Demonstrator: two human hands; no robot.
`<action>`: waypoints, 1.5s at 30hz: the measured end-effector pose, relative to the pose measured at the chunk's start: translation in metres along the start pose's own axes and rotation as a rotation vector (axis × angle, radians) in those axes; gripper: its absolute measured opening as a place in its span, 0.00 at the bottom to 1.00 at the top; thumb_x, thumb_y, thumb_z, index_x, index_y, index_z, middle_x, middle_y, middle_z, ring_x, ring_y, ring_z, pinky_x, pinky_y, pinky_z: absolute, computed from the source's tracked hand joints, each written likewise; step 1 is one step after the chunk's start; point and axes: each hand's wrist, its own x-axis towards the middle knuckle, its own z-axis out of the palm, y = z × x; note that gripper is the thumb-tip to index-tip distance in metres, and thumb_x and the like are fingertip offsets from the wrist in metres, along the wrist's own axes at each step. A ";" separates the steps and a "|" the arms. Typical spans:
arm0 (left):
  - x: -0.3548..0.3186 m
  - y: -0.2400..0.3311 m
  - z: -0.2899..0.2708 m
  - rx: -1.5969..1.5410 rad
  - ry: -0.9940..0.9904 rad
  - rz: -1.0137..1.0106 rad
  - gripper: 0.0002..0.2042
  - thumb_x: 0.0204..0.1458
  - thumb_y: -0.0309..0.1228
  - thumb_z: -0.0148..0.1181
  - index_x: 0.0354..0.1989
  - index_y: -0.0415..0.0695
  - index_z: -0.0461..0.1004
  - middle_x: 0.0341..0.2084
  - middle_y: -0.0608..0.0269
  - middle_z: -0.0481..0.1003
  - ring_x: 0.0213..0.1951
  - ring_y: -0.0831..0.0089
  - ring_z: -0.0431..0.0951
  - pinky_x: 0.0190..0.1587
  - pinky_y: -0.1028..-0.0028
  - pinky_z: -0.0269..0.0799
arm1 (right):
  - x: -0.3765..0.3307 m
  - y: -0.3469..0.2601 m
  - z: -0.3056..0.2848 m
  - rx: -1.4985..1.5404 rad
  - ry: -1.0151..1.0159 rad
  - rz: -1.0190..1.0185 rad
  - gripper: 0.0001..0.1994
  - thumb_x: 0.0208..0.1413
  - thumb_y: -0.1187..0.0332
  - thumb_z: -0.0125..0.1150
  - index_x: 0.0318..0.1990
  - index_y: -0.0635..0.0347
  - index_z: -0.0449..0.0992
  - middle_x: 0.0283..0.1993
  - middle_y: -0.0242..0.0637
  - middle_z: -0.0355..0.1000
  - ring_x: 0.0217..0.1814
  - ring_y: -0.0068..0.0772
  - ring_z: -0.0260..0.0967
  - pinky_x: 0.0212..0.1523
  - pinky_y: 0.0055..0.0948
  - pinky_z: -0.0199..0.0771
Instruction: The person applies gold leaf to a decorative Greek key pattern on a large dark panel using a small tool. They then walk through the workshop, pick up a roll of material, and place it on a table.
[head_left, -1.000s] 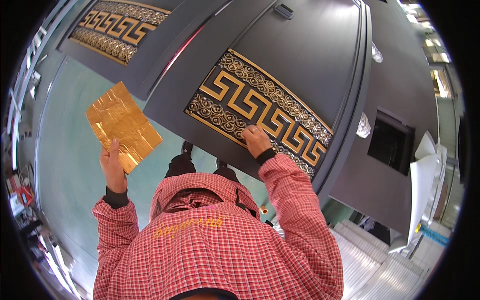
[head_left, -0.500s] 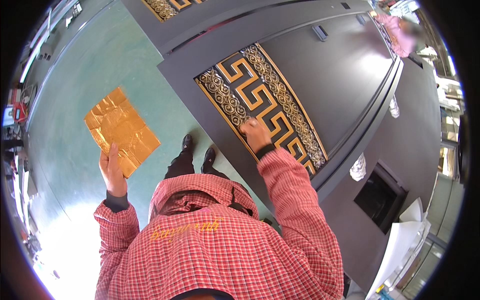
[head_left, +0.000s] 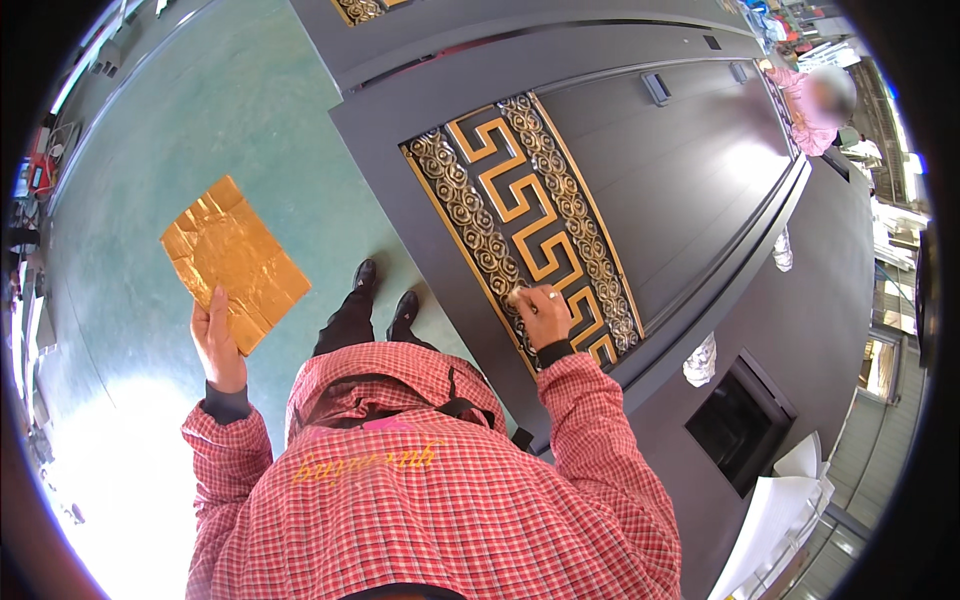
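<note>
Pressing against gold trim panel (head_left: pixel 520 240), right hand (head_left: pixel 543 315)

A crinkled gold foil sheet (head_left: pixel 233 262) — rectangular, creased, shiny — is held up by its lower edge over the green floor. A dark grey door panel (head_left: pixel 690 190) lies flat, bearing a gold key-pattern band (head_left: pixel 520 225) with scrollwork borders — touched near its lower end.

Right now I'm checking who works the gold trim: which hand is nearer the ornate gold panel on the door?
Right. The right hand rests on the ornate gold panel, at its lower end. The left hand is well off to the side, holding a gold foil sheet over the green floor.
</note>
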 end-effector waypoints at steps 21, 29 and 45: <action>0.007 0.003 0.019 0.027 -0.074 0.008 0.15 0.57 0.33 0.47 0.48 0.36 0.65 0.41 0.63 0.70 0.42 0.79 0.68 0.44 0.78 0.63 | 0.071 -0.029 0.047 0.028 0.121 -0.073 0.02 0.46 0.73 0.55 0.25 0.56 0.71 0.26 0.41 0.67 0.30 0.45 0.66 0.29 0.38 0.65; 0.009 -0.006 0.009 -0.019 -0.043 -0.023 0.13 0.57 0.32 0.47 0.46 0.37 0.66 0.41 0.64 0.70 0.41 0.79 0.69 0.42 0.78 0.65 | -0.040 0.008 0.001 -0.072 -0.071 -0.022 0.01 0.45 0.72 0.57 0.27 0.55 0.73 0.25 0.38 0.67 0.30 0.42 0.67 0.30 0.36 0.67; 0.029 -0.006 0.049 0.029 -0.226 -0.051 0.14 0.57 0.31 0.46 0.48 0.36 0.65 0.42 0.62 0.70 0.42 0.77 0.71 0.43 0.78 0.67 | -0.078 0.028 -0.001 -0.011 0.190 0.509 0.05 0.41 0.69 0.63 0.28 0.56 0.76 0.24 0.38 0.67 0.28 0.42 0.67 0.30 0.36 0.67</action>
